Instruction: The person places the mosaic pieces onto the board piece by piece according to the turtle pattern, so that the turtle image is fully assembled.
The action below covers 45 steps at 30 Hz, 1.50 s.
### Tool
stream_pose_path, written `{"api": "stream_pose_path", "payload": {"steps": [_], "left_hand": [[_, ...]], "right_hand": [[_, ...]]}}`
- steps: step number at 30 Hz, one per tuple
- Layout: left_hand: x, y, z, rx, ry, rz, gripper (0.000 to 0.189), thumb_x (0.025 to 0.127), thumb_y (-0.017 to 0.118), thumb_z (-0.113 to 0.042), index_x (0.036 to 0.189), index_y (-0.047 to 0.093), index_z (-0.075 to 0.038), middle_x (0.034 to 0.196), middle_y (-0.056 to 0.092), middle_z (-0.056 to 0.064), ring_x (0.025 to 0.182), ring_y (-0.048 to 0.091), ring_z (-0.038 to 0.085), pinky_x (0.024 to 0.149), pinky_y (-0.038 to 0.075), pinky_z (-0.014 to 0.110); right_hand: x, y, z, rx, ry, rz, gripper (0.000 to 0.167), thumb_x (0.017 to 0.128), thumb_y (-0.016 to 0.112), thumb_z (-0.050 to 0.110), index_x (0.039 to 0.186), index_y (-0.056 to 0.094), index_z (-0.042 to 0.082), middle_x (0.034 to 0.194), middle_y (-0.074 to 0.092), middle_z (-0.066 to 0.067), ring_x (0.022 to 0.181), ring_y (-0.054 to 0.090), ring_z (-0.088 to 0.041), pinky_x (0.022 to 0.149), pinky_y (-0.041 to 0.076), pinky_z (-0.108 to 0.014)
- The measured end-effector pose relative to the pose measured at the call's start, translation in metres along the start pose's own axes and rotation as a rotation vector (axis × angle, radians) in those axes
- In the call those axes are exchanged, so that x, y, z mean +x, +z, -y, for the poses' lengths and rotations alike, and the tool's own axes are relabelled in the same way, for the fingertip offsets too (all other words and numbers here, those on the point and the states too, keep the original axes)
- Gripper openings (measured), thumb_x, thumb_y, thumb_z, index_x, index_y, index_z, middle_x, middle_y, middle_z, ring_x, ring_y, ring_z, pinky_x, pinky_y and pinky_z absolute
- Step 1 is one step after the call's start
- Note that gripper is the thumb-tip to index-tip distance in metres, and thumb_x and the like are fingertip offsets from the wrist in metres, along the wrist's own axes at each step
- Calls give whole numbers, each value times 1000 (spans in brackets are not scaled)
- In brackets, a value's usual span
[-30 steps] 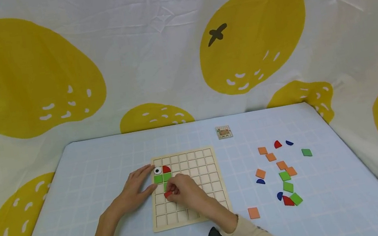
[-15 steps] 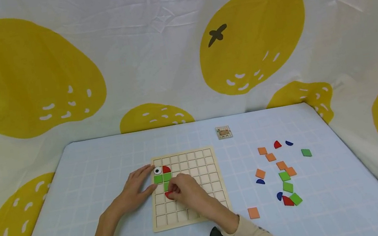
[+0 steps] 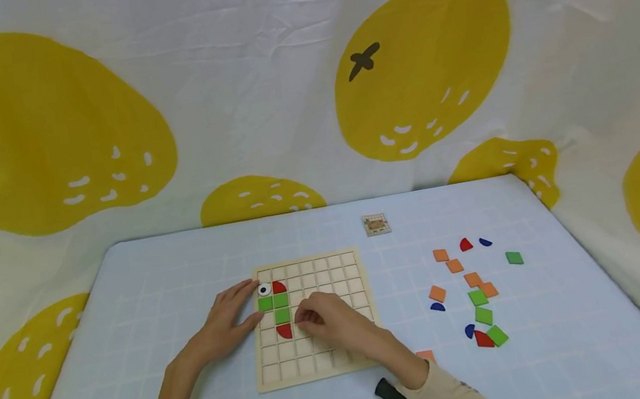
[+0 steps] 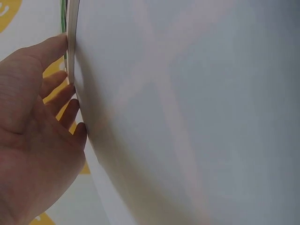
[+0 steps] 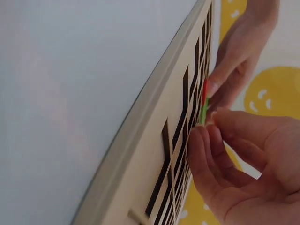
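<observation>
A wooden grid board (image 3: 338, 275) lies on the table in the head view. In its left columns sit a round eye tile (image 3: 264, 290), a red quarter-circle (image 3: 279, 287), several green squares (image 3: 282, 315) and a lower red quarter-circle (image 3: 284, 331). My left hand (image 3: 223, 321) rests against the board's left edge, fingers extended; the left wrist view shows its fingertips touching the board's side. Just right of the lower red piece, my right hand (image 3: 336, 322) hovers over the grid with loosely bent fingers. Nothing shows between its thumb and fingers (image 5: 199, 150) in the right wrist view.
Right of the board lie loose orange squares (image 3: 437, 293), green squares (image 3: 484, 316), red quarter-circles (image 3: 484, 339) and blue half-circles (image 3: 486, 241). A small picture card (image 3: 376, 224) lies behind the board. One orange square (image 3: 425, 356) is partly covered by my right forearm.
My right hand has let go of the lower red quarter-circle, which now lies fully visible in its cell, and has moved slightly right. My left hand stays at the board's edge.
</observation>
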<state>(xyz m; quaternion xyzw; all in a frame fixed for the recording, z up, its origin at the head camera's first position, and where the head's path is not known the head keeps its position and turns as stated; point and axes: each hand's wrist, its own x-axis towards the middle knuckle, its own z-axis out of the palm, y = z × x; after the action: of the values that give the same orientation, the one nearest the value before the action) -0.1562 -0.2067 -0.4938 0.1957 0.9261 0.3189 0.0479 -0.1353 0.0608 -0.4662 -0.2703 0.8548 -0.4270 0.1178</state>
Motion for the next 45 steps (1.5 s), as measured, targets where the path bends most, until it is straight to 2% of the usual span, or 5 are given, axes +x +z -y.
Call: {"api": "stream_pose_path", "payload": {"steps": [9,21,31,38,45], "left_hand": [[-1,-1,0,3,3,0,62,102,67,-27,156,42,-7,160,37,20,145,30,44,113,30,68],[0,0,2,9,2,5,63,102,67,-28,156,42,-6,160,37,21,144,30,45,113,31,69],[0,0,0,7,11,-1,63,102,67,-27,156,43,-6,159,38,22,144,31,46,112,31,69],[1,1,1,15,0,10,64,102,67,-28,156,42,-7,160,37,22,144,30,45,113,30,69],[1,2,2,15,6,9,64,101,67,-27,157,41,-6,159,38,22,143,32,44,112,32,68]], "right_hand": [[-22,-17,-13,21,21,-22,6,100,67,7,104,71,4,95,65,3,87,60,-8,80,54,-23],[-54,-39,-32,-37,7,-78,7,99,68,8,105,71,5,98,67,3,90,62,-10,81,56,-26],[-85,-58,-47,-93,50,-102,13,98,72,12,110,71,12,103,66,8,95,61,-9,89,56,-31],[-106,-70,-55,-135,15,-116,18,96,74,12,114,71,10,109,69,3,99,64,-18,90,56,-36],[-126,-80,-66,-160,-37,-97,19,93,77,11,111,71,9,108,70,1,95,63,-17,83,56,-31]]}}
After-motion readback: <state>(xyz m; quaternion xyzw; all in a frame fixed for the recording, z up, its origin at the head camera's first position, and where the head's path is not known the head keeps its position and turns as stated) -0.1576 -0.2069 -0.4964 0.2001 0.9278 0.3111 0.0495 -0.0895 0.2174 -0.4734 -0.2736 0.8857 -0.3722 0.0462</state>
